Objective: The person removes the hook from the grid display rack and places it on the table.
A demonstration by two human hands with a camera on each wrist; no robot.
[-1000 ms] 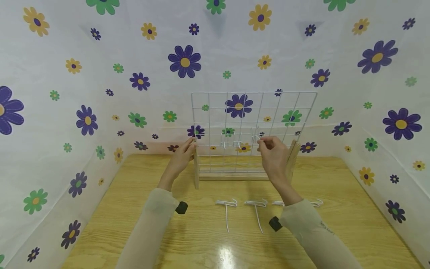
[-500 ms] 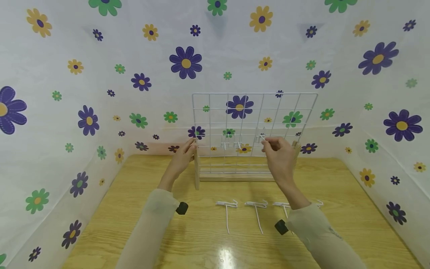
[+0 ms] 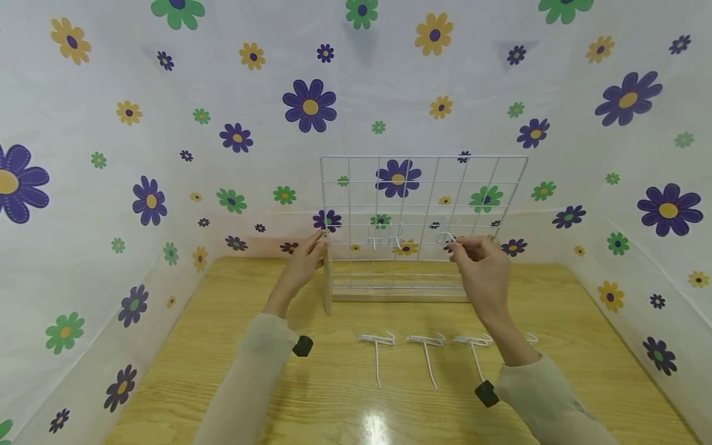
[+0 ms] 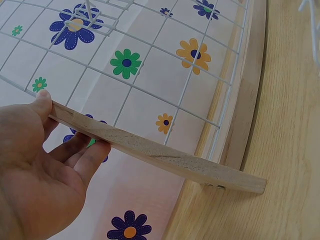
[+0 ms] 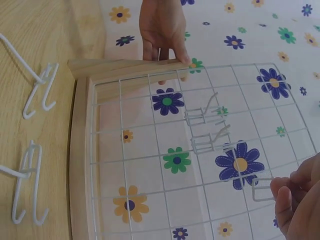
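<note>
A white wire grid point(image 3: 423, 157) stands upright in a wooden base. My left hand point(image 3: 303, 262) grips its left wooden post point(image 4: 165, 155), thumb on one side and fingers on the other in the left wrist view. Toward the grid's right side, my right hand point(image 3: 484, 272) pinches a white wire hook point(image 5: 254, 189) between thumb and fingers. Whether that hook touches the grid wires, I cannot tell. Two similar hooks, one point(image 5: 202, 116) beside another point(image 5: 202, 143), hang on the grid between the hands.
Several white hooks lie in a row on the wooden table point(image 3: 311, 395) before the stand, among them a left one point(image 3: 378, 341) and a middle one point(image 3: 426, 341). My right forearm partly covers the rightmost hook point(image 3: 532, 337). A flower-printed sheet point(image 3: 245, 93) encloses the back and sides.
My right hand has moved right and slightly down along the grid, carrying the pinched hook. The left hand keeps its grip on the post.
</note>
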